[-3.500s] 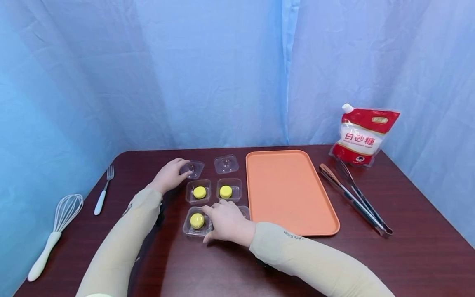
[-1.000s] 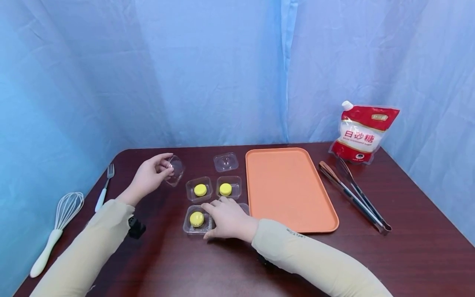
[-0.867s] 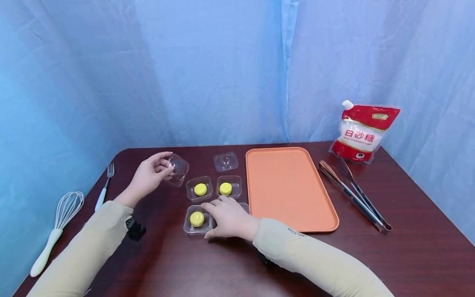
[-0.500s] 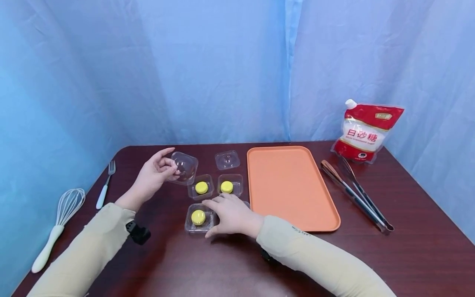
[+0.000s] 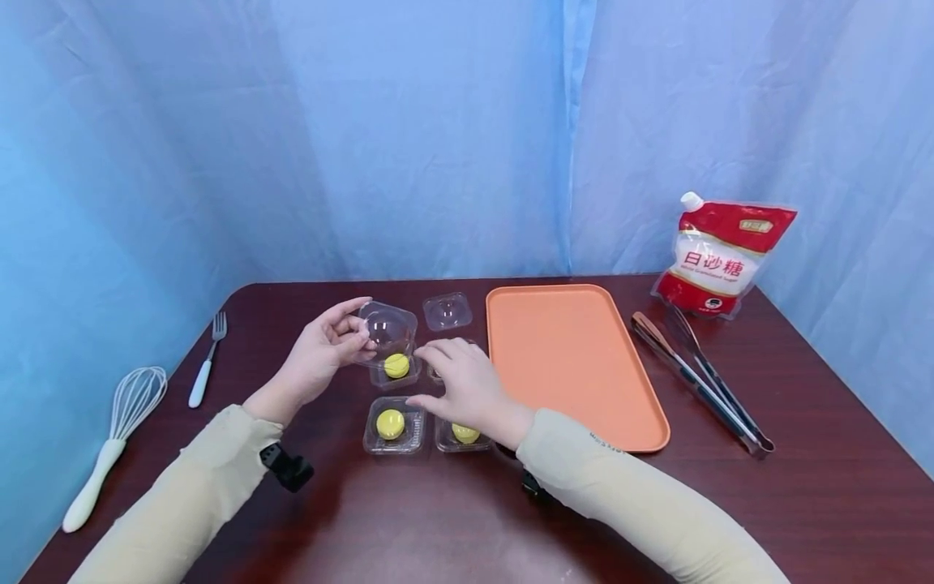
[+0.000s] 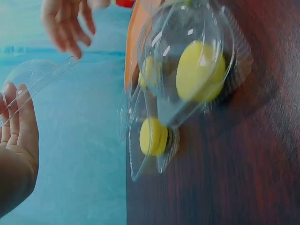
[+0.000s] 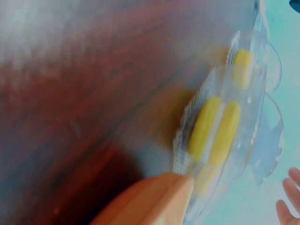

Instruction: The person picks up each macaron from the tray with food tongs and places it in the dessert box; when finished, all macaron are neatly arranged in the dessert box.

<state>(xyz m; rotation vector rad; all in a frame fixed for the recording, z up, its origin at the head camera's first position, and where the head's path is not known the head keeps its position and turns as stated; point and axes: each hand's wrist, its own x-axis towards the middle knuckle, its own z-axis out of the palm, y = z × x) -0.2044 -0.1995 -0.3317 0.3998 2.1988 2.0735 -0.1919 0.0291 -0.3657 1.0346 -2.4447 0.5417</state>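
My left hand (image 5: 321, 350) pinches a clear domed lid (image 5: 392, 328) by its edge, raised and tilted above the back left plastic box. Inside that box lies a yellow macaron (image 5: 396, 366), seen through the lid. My right hand (image 5: 470, 385) hovers over the back right box, mostly hiding it; its fingers are relaxed and hold nothing, fingertips close to the lid's right side. In front, two boxes hold yellow macarons: the left one (image 5: 390, 424) and the right one (image 5: 465, 434). A clear dome (image 6: 159, 47) covers a front box in the left wrist view.
Another clear lid (image 5: 447, 311) lies behind the boxes. An orange tray (image 5: 569, 365) is to their right, then tongs (image 5: 704, 389) and a sugar pouch (image 5: 718, 259). A fork (image 5: 207, 361) and whisk (image 5: 117, 446) lie at the left.
My left hand has lifted the lid off the table and carried it right, over the back left box. My right hand has left the front right box and moved up and back.
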